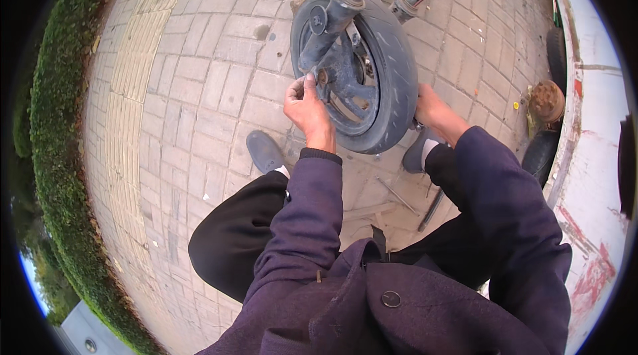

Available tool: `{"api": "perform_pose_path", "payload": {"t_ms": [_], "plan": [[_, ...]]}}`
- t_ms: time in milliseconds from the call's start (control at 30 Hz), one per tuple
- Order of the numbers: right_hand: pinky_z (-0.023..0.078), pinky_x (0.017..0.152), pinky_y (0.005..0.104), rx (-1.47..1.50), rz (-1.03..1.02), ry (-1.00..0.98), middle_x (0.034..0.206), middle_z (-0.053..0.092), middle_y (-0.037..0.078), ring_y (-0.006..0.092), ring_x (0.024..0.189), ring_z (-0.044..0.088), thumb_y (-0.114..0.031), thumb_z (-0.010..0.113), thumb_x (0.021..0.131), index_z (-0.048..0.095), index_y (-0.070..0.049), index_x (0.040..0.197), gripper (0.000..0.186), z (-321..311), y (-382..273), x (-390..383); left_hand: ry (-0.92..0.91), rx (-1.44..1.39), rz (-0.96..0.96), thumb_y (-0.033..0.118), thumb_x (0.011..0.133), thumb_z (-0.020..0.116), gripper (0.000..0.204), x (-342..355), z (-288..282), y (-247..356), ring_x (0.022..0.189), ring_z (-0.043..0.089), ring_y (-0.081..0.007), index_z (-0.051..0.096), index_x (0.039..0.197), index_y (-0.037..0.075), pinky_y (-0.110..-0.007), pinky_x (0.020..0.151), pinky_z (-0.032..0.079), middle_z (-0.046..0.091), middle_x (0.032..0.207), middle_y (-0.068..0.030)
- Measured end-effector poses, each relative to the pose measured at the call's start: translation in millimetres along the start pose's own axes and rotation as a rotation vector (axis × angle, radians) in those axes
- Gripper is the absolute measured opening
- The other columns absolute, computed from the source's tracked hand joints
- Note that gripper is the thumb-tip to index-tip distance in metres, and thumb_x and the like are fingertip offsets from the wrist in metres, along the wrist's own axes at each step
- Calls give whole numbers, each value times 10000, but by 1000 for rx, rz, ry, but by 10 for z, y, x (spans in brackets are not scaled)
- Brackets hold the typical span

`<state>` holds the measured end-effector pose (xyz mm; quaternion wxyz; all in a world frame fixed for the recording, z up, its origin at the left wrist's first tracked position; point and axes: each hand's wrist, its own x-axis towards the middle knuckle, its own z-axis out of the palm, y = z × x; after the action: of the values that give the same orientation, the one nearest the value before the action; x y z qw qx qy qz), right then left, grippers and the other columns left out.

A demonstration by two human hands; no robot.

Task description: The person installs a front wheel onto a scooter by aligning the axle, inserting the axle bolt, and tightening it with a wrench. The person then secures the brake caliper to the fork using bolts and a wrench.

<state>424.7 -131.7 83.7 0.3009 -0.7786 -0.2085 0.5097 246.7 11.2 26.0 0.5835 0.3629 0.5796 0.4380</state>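
A scooter's front wheel [392, 56] with a black tyre and grey spokes stands before me, held between the fork legs [339, 9]. My left hand [307, 110] is on the wheel's left side, beside the axle end [323, 77] at the bottom of the fork. Its thumb and fingers are closed in a pinch; whatever they hold is too small to make out. Over on the right side of the tyre is my right hand [435, 112], its fingers mostly hidden behind the rubber. Something small and dark shows just under that hand, but its kind is unclear.
On the paving between my feet lie a thin metal rod [399, 196] and a dark bar [431, 211]. A rusty round part [547, 101] and loose tyres [541, 156] sit along the white panel [598, 176] at right. A hedge [60, 136] borders the left.
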Motion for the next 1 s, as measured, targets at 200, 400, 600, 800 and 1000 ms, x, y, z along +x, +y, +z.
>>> {"api": "perform_pose_path", "payload": {"t_ms": [200, 400, 600, 800, 1000], "plan": [[519, 578, 390, -127, 56, -32, 772, 681, 173, 249, 661, 682, -36, 533, 924, 698, 73, 1038, 228, -61, -130, -172, -18, 110, 3, 211, 937, 763, 274, 79, -82, -37, 778, 616, -137, 677, 1028, -33, -279, 616, 487, 694, 877, -64], [568, 737, 478, -190, -4, 119, 895, 728, 279, 434, 884, 733, -94, 613, 869, 728, 78, 959, 225, 324, -291, -403, -252, 351, 153, 319, 987, 692, 480, -317, -140, 704, 977, 608, -175, 557, 1237, -68, -303, 856, 496, 643, 1155, -153], [564, 718, 451, 199, 53, 200, 986, 710, 301, 395, 852, 738, -150, 608, 921, 638, 121, 1088, 320, 1149, -320, -789, -653, 943, 462, 421, 788, 847, 929, -850, -127, 1302, 1160, 656, -342, 399, 1438, -71, -407, 1000, 491, 659, 1241, -255], [501, 514, 383, 1077, 186, 130, 828, 579, 100, 220, 619, 616, -180, 556, 1030, 529, 42, 1061, 226, 1294, 140, -809, -568, 1067, 517, 314, 764, 836, 676, -758, -98, 1432, 1047, 690, -317, 552, 1266, -38, -392, 940, 512, 699, 1148, -230], [541, 522, 372, 1448, 239, 342, 830, 578, 84, 200, 661, 628, -165, 555, 1031, 531, -10, 1020, 158, 1058, 173, -838, -567, 994, 542, 359, 760, 843, 689, -693, 28, 1415, 1026, 694, -298, 568, 1240, -52, -385, 927, 518, 704, 1133, -226]]}}
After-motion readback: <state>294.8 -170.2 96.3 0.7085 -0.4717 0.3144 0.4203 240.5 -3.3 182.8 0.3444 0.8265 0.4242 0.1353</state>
